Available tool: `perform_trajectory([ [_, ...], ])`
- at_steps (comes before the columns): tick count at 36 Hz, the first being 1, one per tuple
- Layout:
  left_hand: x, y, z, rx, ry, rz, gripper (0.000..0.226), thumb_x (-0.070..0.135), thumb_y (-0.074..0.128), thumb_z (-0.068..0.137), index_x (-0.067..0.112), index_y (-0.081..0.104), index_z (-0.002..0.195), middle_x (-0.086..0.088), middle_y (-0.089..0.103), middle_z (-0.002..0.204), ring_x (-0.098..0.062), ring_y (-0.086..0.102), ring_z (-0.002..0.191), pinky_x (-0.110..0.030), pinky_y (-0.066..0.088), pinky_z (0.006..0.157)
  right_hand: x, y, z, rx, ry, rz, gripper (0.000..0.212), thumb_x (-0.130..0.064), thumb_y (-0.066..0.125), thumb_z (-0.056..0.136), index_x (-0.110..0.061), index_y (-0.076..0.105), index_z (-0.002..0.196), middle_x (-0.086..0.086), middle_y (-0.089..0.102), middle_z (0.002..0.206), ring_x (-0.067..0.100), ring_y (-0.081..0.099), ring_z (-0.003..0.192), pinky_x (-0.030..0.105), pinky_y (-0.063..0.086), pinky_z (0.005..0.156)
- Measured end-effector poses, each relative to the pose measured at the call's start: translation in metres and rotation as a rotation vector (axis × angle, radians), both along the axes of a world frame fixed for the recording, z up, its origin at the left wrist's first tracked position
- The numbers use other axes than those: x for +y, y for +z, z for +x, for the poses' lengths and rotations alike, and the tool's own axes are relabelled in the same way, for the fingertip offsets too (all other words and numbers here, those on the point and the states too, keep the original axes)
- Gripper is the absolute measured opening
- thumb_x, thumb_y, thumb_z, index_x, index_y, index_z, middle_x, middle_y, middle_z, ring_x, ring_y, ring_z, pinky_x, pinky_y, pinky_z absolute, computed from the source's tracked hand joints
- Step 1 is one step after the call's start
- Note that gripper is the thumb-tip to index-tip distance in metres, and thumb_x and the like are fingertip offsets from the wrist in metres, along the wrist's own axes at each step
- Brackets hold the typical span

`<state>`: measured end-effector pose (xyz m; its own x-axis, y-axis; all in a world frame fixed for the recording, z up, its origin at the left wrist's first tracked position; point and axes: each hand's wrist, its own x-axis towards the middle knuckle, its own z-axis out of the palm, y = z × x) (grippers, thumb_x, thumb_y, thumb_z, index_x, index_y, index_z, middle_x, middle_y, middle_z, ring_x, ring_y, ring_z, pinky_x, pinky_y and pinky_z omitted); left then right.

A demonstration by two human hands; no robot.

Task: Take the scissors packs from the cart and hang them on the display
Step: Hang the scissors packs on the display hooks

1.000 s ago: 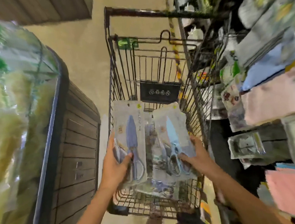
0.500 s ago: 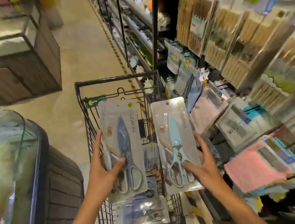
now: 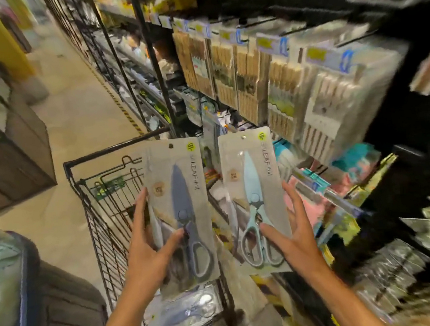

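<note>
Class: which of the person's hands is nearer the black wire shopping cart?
Left. The left hand is over the black wire shopping cart, holding a pack; the right hand is past its right side.

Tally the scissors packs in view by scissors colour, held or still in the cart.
Dark blue-grey scissors pack, held in the left hand: 1
Light teal scissors pack, held in the right hand: 1
Pack lying in the cart, colour too blurred to call: 1
Total: 3 clearly visible; any others in the cart cannot be told apart.
</note>
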<state>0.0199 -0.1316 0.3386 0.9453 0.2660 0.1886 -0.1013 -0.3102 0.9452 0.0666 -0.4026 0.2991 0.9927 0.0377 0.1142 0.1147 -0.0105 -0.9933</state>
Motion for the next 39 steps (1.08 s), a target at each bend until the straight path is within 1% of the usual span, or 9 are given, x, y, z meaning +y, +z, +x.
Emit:
perform_trajectory([
  [4, -0.028, 0.008, -0.006, -0.019, -0.079, 0.027, 0.100, 0.025, 0.080, 0.083, 0.061, 0.019, 0.154, 0.061, 0.018, 0.141, 0.022, 0.030, 0.137, -0.047, 0.038, 0.118, -0.026, 0.010, -0.028, -0.016, -0.081, 0.004, 0.090, -0.023, 0.081, 0.086, -0.052, 0.026, 0.152, -0.012, 0.038, 0.159, 0.019, 0.044, 0.144, 0.055, 0.042, 0.114],
  [8, -0.054, 0.017, -0.006, -0.024, -0.176, 0.014, 0.098, 0.030, 0.081, 0.081, 0.068, 0.022, 0.149, 0.050, 0.021, 0.151, -0.008, 0.027, 0.152, -0.057, 0.037, 0.119, -0.053, 0.028, -0.060, -0.084, -0.146, 0.000, 0.087, -0.011, 0.077, 0.089, -0.047, 0.028, 0.151, -0.026, 0.044, 0.151, 0.006, 0.052, 0.135, 0.043, 0.049, 0.110],
  [13, -0.084, 0.028, -0.003, 0.020, -0.370, -0.075, 0.102, 0.017, 0.080, 0.081, 0.074, 0.023, 0.144, 0.010, 0.034, 0.165, -0.031, 0.048, 0.142, -0.066, 0.053, 0.097, -0.085, 0.039, -0.109, -0.061, -0.315, 0.023, 0.093, -0.006, 0.077, 0.088, -0.057, 0.027, 0.148, -0.003, 0.061, 0.141, 0.022, 0.065, 0.123, 0.057, 0.056, 0.096],
  [19, -0.116, 0.035, -0.001, -0.091, -0.594, -0.055, 0.099, 0.015, 0.079, 0.085, 0.056, 0.023, 0.156, 0.022, 0.029, 0.165, -0.017, 0.036, 0.151, -0.060, 0.040, 0.116, -0.107, 0.053, -0.167, -0.090, -0.554, -0.004, 0.093, -0.003, 0.077, 0.087, -0.050, 0.027, 0.151, -0.018, 0.059, 0.139, 0.015, 0.066, 0.121, 0.050, 0.060, 0.092],
  [23, -0.144, 0.034, -0.009, -0.086, -0.717, -0.073, 0.097, 0.021, 0.079, 0.086, 0.059, 0.022, 0.155, 0.023, 0.025, 0.166, -0.017, 0.031, 0.154, -0.060, 0.036, 0.118, -0.120, 0.058, -0.214, -0.123, -0.693, -0.044, 0.090, 0.000, 0.076, 0.086, -0.037, 0.028, 0.153, -0.029, 0.052, 0.142, 0.008, 0.061, 0.126, 0.031, 0.058, 0.095],
  [26, -0.169, 0.037, -0.029, -0.095, -0.835, -0.096, 0.095, 0.023, 0.076, 0.088, 0.059, 0.021, 0.155, 0.027, 0.023, 0.166, -0.009, 0.026, 0.155, -0.057, 0.032, 0.122, -0.131, 0.059, -0.255, -0.123, -0.802, -0.086, 0.088, 0.000, 0.075, 0.086, -0.034, 0.030, 0.154, -0.014, 0.046, 0.152, 0.012, 0.057, 0.131, 0.033, 0.057, 0.098],
  [29, -0.198, 0.039, -0.047, -0.101, -0.918, -0.100, 0.095, 0.020, 0.077, 0.088, 0.055, 0.022, 0.157, 0.032, 0.024, 0.163, 0.002, 0.025, 0.152, -0.049, 0.026, 0.126, -0.140, 0.062, -0.295, -0.115, -0.889, -0.112, 0.089, -0.001, 0.074, 0.088, -0.039, 0.028, 0.154, -0.018, 0.045, 0.153, 0.011, 0.057, 0.131, 0.034, 0.057, 0.098],
  [34, -0.253, 0.044, -0.076, -0.099, -1.031, -0.117, 0.097, 0.022, 0.079, 0.083, 0.058, 0.023, 0.155, 0.016, 0.033, 0.165, -0.009, 0.035, 0.151, -0.048, 0.033, 0.124, -0.164, 0.072, -0.354, -0.124, -1.040, -0.175, 0.088, -0.001, 0.075, 0.088, -0.039, 0.030, 0.153, -0.015, 0.046, 0.153, 0.009, 0.059, 0.129, 0.024, 0.056, 0.094],
  [39, -0.302, 0.055, -0.112, -0.137, -1.138, -0.163, 0.096, 0.010, 0.077, 0.088, 0.047, 0.024, 0.158, 0.025, 0.036, 0.161, -0.002, 0.042, 0.145, -0.036, 0.042, 0.117, -0.196, 0.083, -0.400, -0.145, -1.106, -0.144, 0.088, 0.000, 0.073, 0.089, -0.038, 0.029, 0.155, -0.018, 0.052, 0.147, 0.005, 0.063, 0.121, 0.018, 0.057, 0.086],
])
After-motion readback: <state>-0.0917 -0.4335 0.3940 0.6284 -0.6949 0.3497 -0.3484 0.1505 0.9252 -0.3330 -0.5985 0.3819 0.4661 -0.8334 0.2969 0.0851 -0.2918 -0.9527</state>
